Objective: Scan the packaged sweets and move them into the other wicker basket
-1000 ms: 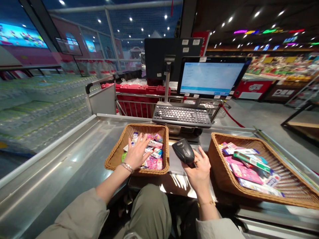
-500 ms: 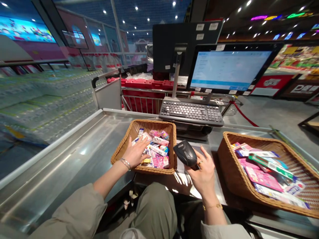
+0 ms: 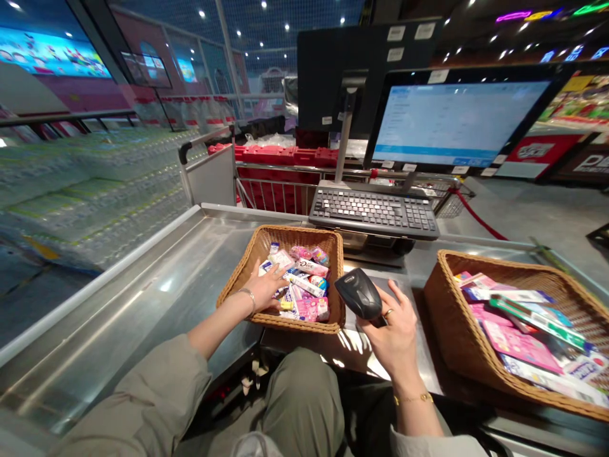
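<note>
My left hand (image 3: 263,289) reaches over the left side of a wicker basket (image 3: 227,293), its fingers spread on the small packets (image 3: 304,284) inside. Among them lies a white Dove pack (image 3: 312,267). Nothing shows gripped in that hand. My right hand (image 3: 396,330) holds a black handheld scanner (image 3: 358,294) beside the basket's right edge, with some fingers raised. A second, larger wicker basket (image 3: 445,327) stands at the right; it holds pink packets (image 3: 521,346) and a long green-and-white box (image 3: 540,320).
A black keyboard (image 3: 373,208) sits behind the left basket, under a lit monitor (image 3: 457,124). The metal counter (image 3: 157,279) has a raised rim at its left. Beyond it stand a cart with red crates (image 3: 271,154) and stacked bottles (image 3: 85,184).
My left hand has moved slightly deeper into the basket, lower among the packets. The whole view has shifted a little; the scanner stays in my right hand.
</note>
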A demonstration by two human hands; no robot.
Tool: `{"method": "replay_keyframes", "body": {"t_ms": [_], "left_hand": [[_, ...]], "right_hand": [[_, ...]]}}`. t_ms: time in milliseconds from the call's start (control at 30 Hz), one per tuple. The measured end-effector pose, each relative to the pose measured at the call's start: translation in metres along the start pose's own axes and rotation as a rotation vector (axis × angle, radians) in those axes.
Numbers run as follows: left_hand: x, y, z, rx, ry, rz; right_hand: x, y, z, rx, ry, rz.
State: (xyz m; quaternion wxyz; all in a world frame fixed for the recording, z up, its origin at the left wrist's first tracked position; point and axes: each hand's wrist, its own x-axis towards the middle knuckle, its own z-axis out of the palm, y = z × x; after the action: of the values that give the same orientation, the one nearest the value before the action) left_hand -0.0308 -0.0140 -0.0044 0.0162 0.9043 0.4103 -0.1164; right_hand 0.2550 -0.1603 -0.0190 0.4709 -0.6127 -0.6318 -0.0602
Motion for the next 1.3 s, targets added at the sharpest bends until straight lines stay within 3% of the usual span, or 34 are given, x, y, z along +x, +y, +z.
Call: {"method": "replay_keyframes", "body": {"t_ms": [400, 733, 1033, 1167, 1300], "left_hand": [[0.017, -0.004, 0.014, 0.091, -0.114, 0.122], [0.027, 0.003, 0.018, 0.144, -0.107, 0.302], [0.022, -0.010, -0.015, -0.109, 0.084, 0.129], [0.026, -0.014, -0.014, -0.171, 0.102, 0.085], [0.029, -0.017, -0.009, -0.191, 0.049, 0.042]], "right_hand": [[0.000, 0.002, 0.001, 0.006, 0.008, -0.004], [0.000, 0.004, 0.000, 0.012, 0.023, -0.008], [-0.002, 0.006, -0.001, 0.012, 0.029, 0.003], [-0.003, 0.006, -0.001, 0.015, 0.032, 0.009], [-0.002, 0.006, -0.002, 0.014, 0.034, 0.006]]}}
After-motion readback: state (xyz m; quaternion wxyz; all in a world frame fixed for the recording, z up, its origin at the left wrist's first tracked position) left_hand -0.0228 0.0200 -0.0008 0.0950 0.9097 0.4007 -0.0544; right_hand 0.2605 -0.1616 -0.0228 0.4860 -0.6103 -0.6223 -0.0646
